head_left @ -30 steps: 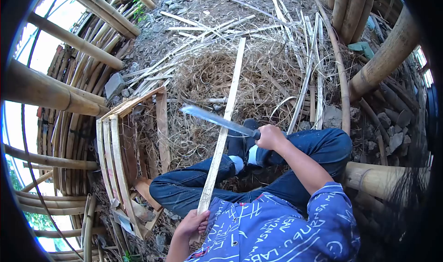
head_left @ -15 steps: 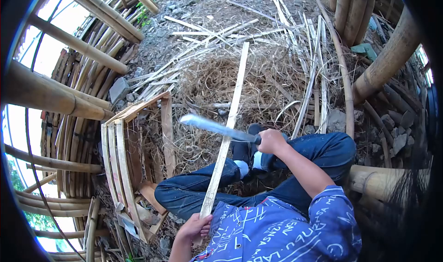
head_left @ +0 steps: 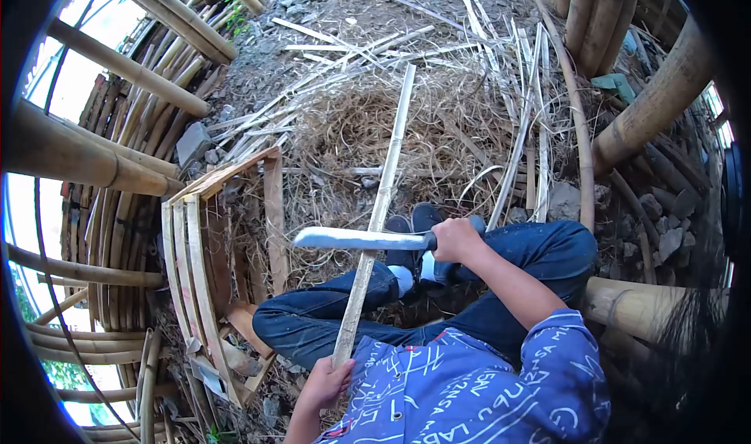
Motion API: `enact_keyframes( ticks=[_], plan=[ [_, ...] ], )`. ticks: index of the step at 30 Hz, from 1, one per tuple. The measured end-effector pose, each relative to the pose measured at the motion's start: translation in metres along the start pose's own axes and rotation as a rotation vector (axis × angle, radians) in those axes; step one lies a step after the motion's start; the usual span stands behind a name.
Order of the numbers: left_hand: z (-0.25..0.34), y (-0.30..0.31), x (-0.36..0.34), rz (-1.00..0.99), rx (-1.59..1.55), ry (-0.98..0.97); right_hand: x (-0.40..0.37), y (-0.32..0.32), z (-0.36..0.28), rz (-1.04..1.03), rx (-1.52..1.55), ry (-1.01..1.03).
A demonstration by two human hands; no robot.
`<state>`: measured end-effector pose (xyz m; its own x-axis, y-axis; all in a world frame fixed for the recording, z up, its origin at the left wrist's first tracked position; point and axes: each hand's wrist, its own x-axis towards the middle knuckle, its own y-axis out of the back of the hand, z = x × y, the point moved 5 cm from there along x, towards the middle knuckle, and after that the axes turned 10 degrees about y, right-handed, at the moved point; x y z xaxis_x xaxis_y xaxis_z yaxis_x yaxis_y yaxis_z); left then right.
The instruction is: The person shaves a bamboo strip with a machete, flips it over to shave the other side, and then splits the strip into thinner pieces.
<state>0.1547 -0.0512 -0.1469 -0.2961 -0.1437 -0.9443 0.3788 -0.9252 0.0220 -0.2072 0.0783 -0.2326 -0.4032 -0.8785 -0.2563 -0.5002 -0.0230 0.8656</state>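
Note:
My right hand (head_left: 455, 240) grips the dark handle of a machete (head_left: 356, 239), its long blade pointing left and crossing over a bamboo strip (head_left: 356, 295). The strip is long, flat and pale, and slants up and away from my lap. Its near end is held in my left hand (head_left: 328, 381), fingers closed round it beside my shirt. The far end reaches over a heap of curly shavings (head_left: 352, 127). Below the blade are my crossed legs in jeans and my dark shoes (head_left: 425, 217).
A wooden crate (head_left: 188, 264) lies on its side to my left. Several split strips (head_left: 540, 131) are scattered ahead on the ground. Thick bamboo poles (head_left: 657, 100) stand at right, and more poles (head_left: 94, 162) frame the left. Stones (head_left: 565, 200) lie beside my right knee.
The machete has moved slightly nearer to me along the strip, and its blade has swung to lie more level. My left hand still holds the strip's near end.

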Motion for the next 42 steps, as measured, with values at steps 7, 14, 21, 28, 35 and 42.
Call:
enact_keyframes(
  ticks=[7, 14, 21, 28, 35, 42],
  plan=[
    [0.004, -0.006, -0.007, 0.002, -0.067, 0.011, 0.021, 0.003, 0.042, 0.212, 0.189, -0.338],
    [0.007, -0.006, -0.001, 0.033, -0.001, -0.013, 0.015, 0.008, -0.020, 0.065, 0.060, 0.049],
    [0.024, -0.002, -0.015, 0.503, 0.512, -0.425, 0.042, -0.005, 0.045, 0.202, 0.239, -0.360],
    [0.020, -0.002, -0.005, 0.487, 0.549, -0.247, 0.012, 0.011, 0.010, 0.161, 0.021, -0.180],
    [-0.022, 0.038, 0.050, 0.164, 0.085, 0.028, 0.006, -0.007, -0.034, 0.063, 0.044, 0.013],
    [-0.031, 0.036, 0.047, -0.300, -0.315, 0.331, 0.012, -0.019, -0.040, 0.030, 0.068, 0.052]
  ],
)
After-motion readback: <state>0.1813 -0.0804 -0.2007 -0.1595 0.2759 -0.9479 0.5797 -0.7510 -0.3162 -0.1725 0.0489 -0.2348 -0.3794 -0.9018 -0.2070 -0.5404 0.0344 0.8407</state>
